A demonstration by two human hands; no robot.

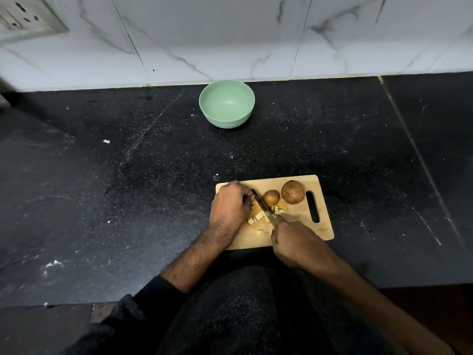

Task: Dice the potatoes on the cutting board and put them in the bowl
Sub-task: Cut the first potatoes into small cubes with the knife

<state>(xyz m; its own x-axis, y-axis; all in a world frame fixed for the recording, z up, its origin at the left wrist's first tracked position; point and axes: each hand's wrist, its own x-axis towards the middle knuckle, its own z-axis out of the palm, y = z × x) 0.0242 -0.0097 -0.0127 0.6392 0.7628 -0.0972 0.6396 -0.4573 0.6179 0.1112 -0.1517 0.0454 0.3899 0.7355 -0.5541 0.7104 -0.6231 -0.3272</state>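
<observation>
Black speckled tabletop (128, 175), cutting board (322, 226) near us. Left hand (230, 206) pins the potato piece (254, 211); right hand (294, 242) grips the knife (263, 207). We tuck fingertips back, cutting even dice. Bowl (227, 107) sits empty, well apart.

A dark sleeve (153, 293) is worn pushed up on the left forearm; dark speckled clothing (238, 311) is seen below the cutting board (320, 226).

Home kitchen: black stone counter (128, 175), marble-tiled wall (230, 34), wall socket (23, 19).
</observation>
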